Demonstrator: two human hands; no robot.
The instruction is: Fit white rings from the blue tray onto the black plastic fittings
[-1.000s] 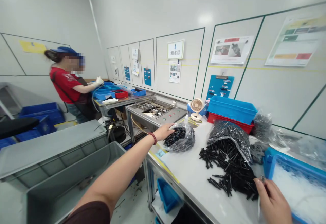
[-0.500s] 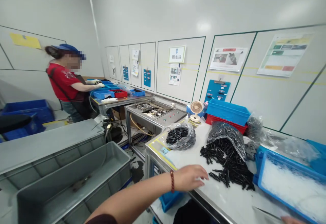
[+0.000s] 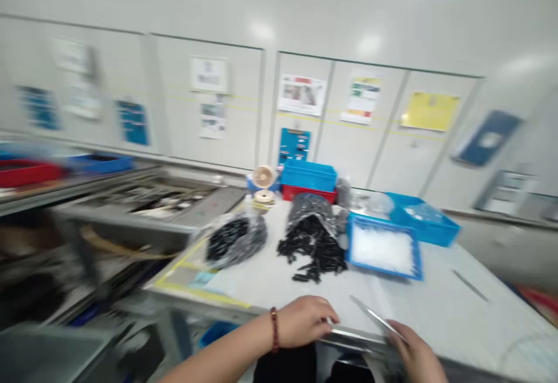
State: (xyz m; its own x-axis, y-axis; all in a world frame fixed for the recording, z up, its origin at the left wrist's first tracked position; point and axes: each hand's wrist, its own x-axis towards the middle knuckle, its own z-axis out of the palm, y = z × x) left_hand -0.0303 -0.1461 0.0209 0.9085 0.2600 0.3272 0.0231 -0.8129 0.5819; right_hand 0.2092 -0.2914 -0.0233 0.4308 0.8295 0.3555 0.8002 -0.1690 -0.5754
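My left hand (image 3: pixel 305 320), with a beaded bracelet on its wrist, hovers at the table's front edge. Its fingers are loosely curled with a gap to the thumb, and I see nothing in them. My right hand (image 3: pixel 413 349) grips slim, pointed metal tweezers (image 3: pixel 372 314), their tip directed up and to the left over the white table top. Beyond the hands, black slender plastic parts (image 3: pixel 311 252) spill from a clear plastic bag (image 3: pixel 310 206). Right of that pile is a blue tray (image 3: pixel 419 261) holding small white, translucent pieces (image 3: pixel 383 249).
Another open bag of small black parts (image 3: pixel 229 239) stands left on the table. Behind are a small fan (image 3: pixel 264 182), a blue bin (image 3: pixel 309 175) stacked on a red one (image 3: pixel 290 192), and another blue bin (image 3: pixel 436 229). A thin dark strip (image 3: pixel 469 285) lies at right.
My view has swung right, so the co-worker and most of the grey bins have left it. My right hand with the tweezers has come fully into view. The left fingers are more curled.
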